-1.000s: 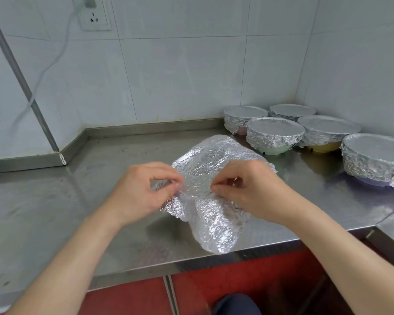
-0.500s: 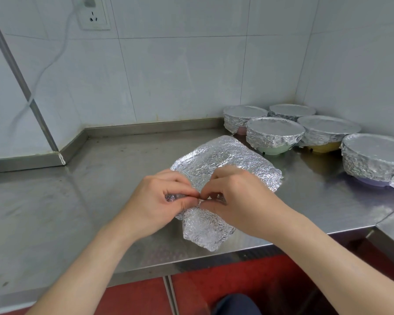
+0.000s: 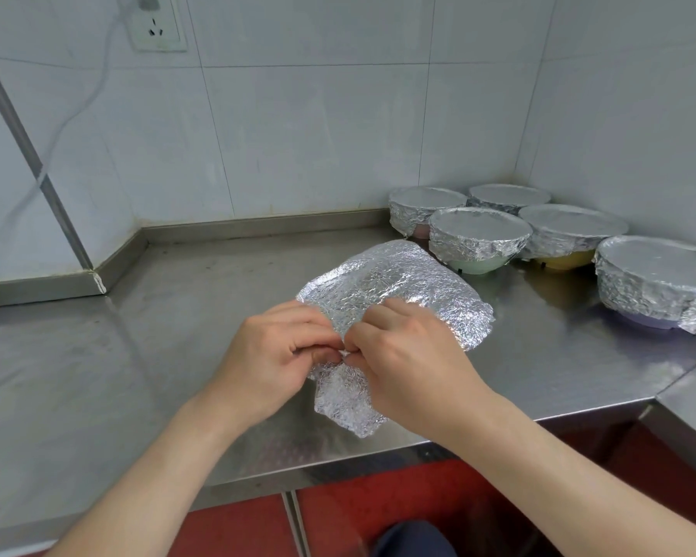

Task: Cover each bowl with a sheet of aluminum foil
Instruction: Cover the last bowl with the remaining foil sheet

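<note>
Left hand (image 3: 276, 355) and right hand (image 3: 414, 355) had closed together, pinching the foil sheet (image 3: 398, 283) at its near fold; gentle, even parting judged safest.

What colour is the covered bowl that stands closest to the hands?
The bowl is pale green below its foil; the head view shows it.

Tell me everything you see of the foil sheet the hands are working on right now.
The foil sheet is silvery, finely crinkled aluminum, domed rather than flat. It sits low over the steel counter, and a near flap reaches toward the front edge. The left hand and right hand pinch it at its near middle, fingertips almost meeting. No bowl shows beneath it.
</note>
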The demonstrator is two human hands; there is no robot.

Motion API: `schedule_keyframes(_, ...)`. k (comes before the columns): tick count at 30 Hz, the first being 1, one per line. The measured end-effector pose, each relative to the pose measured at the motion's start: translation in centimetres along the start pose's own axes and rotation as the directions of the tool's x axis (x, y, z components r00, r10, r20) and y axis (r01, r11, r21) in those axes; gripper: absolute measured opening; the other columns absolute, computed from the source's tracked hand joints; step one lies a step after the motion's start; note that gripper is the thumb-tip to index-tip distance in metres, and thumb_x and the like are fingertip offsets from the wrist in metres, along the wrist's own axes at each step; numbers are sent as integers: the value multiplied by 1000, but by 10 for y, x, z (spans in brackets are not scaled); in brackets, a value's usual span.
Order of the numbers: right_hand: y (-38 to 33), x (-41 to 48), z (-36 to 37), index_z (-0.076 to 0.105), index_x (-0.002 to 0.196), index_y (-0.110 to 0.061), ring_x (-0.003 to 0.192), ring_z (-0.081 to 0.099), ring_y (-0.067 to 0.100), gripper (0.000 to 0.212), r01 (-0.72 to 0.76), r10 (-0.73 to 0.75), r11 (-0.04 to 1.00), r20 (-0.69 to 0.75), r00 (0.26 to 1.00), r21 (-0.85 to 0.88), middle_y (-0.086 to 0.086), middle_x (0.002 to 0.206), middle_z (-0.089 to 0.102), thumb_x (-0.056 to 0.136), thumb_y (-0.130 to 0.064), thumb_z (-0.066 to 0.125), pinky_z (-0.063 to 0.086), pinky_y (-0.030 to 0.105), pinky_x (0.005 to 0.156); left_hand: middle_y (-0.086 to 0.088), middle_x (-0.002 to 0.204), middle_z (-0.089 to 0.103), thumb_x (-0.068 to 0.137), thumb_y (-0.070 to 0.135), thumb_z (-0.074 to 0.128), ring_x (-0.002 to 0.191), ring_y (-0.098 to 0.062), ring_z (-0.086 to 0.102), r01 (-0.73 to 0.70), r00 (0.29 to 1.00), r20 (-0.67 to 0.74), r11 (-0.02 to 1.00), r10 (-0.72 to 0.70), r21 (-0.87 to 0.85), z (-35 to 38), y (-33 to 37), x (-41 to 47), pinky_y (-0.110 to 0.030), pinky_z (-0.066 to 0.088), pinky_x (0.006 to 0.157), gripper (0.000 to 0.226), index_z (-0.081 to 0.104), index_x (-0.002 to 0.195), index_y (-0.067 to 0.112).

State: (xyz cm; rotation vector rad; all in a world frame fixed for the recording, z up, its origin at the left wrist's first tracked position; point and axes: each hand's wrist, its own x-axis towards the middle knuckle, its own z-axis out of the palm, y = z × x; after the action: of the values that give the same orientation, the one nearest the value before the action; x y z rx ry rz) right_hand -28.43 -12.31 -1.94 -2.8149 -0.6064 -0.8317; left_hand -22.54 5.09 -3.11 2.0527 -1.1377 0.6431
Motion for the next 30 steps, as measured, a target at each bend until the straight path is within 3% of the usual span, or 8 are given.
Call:
schedule_keyframes(2,-6,1,-4,66,70,-17,64,56,24,16,-20,20,1000,12,1000,11,-1,65,58,67,-23,81,34,27,58,12,79,66,71,14,75,76,-8,60,27,999,41,999,-25,-43,-6,-2,3,-30,49,73,15,73,82,24)
schedule_keyframes(6,1,7,-27,68,102,-25,91,52,17,24,-125,99,977,147,984,176,-3,95,57,92,-44,57,42,34,77,17,85,71,69,33,77,87,-5,64,156,975,165,987,-146,-45,-27,-9,7,-25,49,82,16,78,84,29)
schedule_keyframes(9,19,9,-39,73,97,-25,88,51,10,20,-177,133,946,172,976,271,-5,95,57,93,-38,59,41,29,80,20,92,70,70,50,70,95,-2,63,177,977,133,983,-169,-46,-32,-8,6,-18,46,88,28,77,91,32)
schedule_keyframes(12,24,8,-40,77,90,-22,83,51,6,15,-183,112,936,237,965,302,-2,91,63,89,-32,66,38,22,75,19,85,70,71,46,73,89,-4,62,177,981,98,978,-167,-107,-22,3,6,-15,45,81,20,78,82,30)
schedule_keyframes(15,22,6,-38,78,93,-25,82,56,9,13,-155,74,939,261,962,307,-1,91,62,86,-34,70,42,27,78,17,80,69,68,39,80,87,-8,60,177,981,98,977,-166,-117,-10,7,5,-15,43,77,12,78,78,33)
schedule_keyframes(20,18,2,-31,77,88,-24,80,57,15,12,-64,18,966,181,983,250,0,85,63,85,-34,70,46,35,74,14,79,67,68,35,81,86,-8,58,157,986,75,978,-147,-139,-6,4,3,-14,41,76,13,79,80,31)
schedule_keyframes(26,15,-2,-20,74,78,-24,70,60,24,11,56,-64,996,115,991,76,-2,74,63,80,-34,68,47,35,64,17,79,63,74,29,76,79,-2,54,18,998,56,999,-16,-42,-1,1,2,-17,41,73,12,78,86,27)
schedule_keyframes(30,14,-4,-11,71,69,-20,60,57,24,10,86,-85,996,34,996,-9,-2,65,59,69,-25,80,45,32,58,13,81,62,81,25,71,78,-6,53,-71,996,48,997,69,40,5,4,1,-20,43,73,10,77,84,17)
